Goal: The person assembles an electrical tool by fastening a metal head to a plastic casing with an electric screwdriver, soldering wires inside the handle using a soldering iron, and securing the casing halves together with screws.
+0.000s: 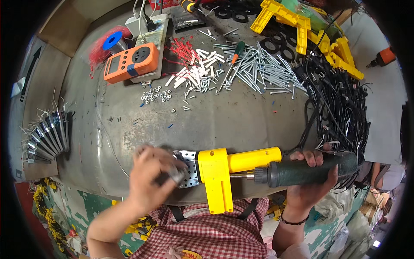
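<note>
My right hand (310, 166) is wrapped round a dark green electric screwdriver (297, 172), which lies level with its bit pointing left. The bit's tip reaches the side of a yellow plastic tool housing (214, 172) at the table's near edge. From the housing's left end sticks a perforated metal guard (189, 166). Beside that guard, my left hand (151, 172) is smeared by motion, its fingers curled in. A greyish, blurred piece shows at its fingertips; its kind cannot be made out.
Long screws (258, 71), white sleeves (200, 69) and nuts (156, 95) lie in heaps beyond my hands. A green-handled screwdriver (237, 52) rests among them. Black power cords (336, 103) pile up at right, yellow housings (284, 19) behind. An orange meter (131, 64) stands far left, metal parts (49, 134) nearer.
</note>
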A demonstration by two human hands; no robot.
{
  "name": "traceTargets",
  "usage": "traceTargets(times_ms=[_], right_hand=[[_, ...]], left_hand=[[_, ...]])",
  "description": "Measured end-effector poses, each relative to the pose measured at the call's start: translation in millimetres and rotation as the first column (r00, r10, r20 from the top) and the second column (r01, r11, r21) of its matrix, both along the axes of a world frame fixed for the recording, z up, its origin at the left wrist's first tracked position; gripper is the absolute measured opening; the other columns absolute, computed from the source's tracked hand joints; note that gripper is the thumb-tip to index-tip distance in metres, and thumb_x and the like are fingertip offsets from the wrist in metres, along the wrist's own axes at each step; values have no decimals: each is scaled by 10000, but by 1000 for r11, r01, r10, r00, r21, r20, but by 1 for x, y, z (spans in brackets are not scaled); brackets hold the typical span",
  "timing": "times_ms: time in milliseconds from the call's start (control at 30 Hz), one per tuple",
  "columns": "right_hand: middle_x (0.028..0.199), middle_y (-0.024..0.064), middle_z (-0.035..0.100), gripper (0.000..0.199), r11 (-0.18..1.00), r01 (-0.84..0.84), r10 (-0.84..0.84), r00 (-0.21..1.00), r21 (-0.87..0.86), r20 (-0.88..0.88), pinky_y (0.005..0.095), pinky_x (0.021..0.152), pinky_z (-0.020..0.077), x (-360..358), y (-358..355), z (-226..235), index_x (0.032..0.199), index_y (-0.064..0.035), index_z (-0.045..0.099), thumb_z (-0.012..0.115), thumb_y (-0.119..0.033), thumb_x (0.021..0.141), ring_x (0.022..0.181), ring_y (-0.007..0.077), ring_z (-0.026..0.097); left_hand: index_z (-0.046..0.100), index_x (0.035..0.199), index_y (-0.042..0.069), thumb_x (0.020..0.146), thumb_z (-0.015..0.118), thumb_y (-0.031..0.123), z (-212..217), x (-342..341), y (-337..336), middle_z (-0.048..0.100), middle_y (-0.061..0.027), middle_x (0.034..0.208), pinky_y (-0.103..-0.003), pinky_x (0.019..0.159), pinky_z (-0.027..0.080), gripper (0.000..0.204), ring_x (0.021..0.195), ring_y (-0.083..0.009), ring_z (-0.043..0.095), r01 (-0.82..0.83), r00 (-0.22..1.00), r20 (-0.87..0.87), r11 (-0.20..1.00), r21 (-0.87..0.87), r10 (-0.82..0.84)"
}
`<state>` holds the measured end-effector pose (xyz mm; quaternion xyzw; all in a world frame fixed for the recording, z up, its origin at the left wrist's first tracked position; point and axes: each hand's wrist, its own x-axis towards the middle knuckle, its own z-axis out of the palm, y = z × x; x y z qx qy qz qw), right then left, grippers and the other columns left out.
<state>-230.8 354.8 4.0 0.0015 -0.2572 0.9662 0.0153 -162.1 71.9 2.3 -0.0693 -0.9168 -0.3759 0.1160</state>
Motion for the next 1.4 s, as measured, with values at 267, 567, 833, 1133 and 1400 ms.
traceTargets(times_ms=[267, 567, 833, 1133, 1400], right_hand=[[785, 22, 493, 376, 997, 12, -7, 998, -73, 68, 357, 857, 344, -3, 1, -1, 1141, -64, 453, 543, -276, 843, 793, 153, 470], [777, 15, 496, 361, 992, 10, -2, 998, -129, 61, 345, 840, 345, -1, -2, -4, 1106, -68, 462, 567, -266, 824, 772, 149, 472], [772, -8, 484, 376, 998, 56, -55, 998, -28, 34, 340, 838, 380, 0, -10, -4, 1111, -81, 439, 582, -267, 817, 771, 135, 486], [758, -33, 467, 333, 997, 70, -72, 996, 36, 55, 327, 830, 382, 2, -9, -4, 1075, -109, 431, 575, -270, 822, 745, 105, 489], [767, -20, 496, 289, 994, 100, -102, 994, 33, 41, 328, 843, 395, 3, -9, -1, 1041, -79, 483, 572, -255, 829, 779, 112, 510]], left_hand=[[526, 744, 88, 584, 668, 31, -19, 17, 21, 673, 13, 829, -372, 816, 328, 221, 802, -191, 559, -56, 998, -28, 990, 133, 60], [563, 800, 82, 569, 698, 47, -22, 15, 24, 645, -25, 864, -390, 759, 379, 269, 814, -231, 544, -33, 994, -99, 994, 105, 43], [584, 831, 83, 558, 679, 81, -30, 16, 19, 538, -46, 813, -401, 720, 378, 289, 721, -263, 497, 60, 991, -120, 998, -29, -63], [595, 808, 95, 605, 642, 98, -25, 15, 22, 520, -21, 744, -373, 705, 371, 208, 664, -231, 488, 57, 992, -112, 998, -24, -59], [565, 726, 80, 497, 616, 104, -29, 7, 31, 452, -30, 633, -392, 660, 390, 236, 596, -247, 457, 57, 978, -199, 996, -69, -70]])
